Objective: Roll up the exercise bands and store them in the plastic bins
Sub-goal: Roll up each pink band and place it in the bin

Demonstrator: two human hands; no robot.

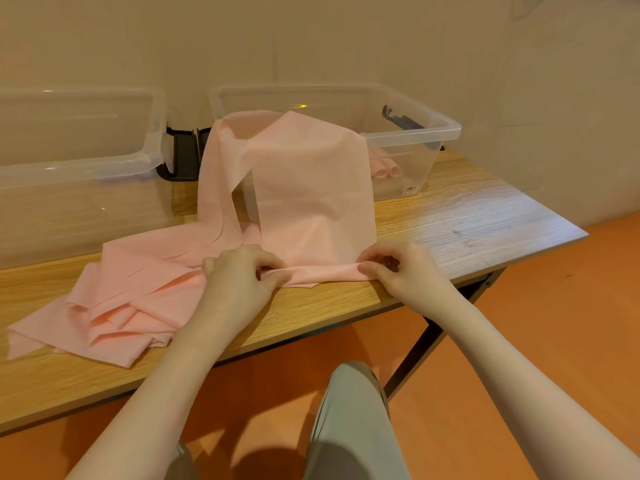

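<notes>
A long pink exercise band [311, 188] hangs over the front rim of the right clear plastic bin [446, 128] and runs down onto the wooden table. Its near end is curled into a thin roll at the table's front edge. My left hand [239, 275] pinches the left end of that roll, and my right hand [405, 268] pinches the right end. More pink bands [104, 306] lie in a loose heap to the left of my left hand. Two or three rolled pink bands [386, 169] show through the right bin's wall.
A second clear bin [76, 168] stands at the back left, with black lid clips [183, 154] between the two bins. The table's front edge [311, 327] runs just below my hands. The table's right end [502, 220] is bare wood. Orange floor lies beyond.
</notes>
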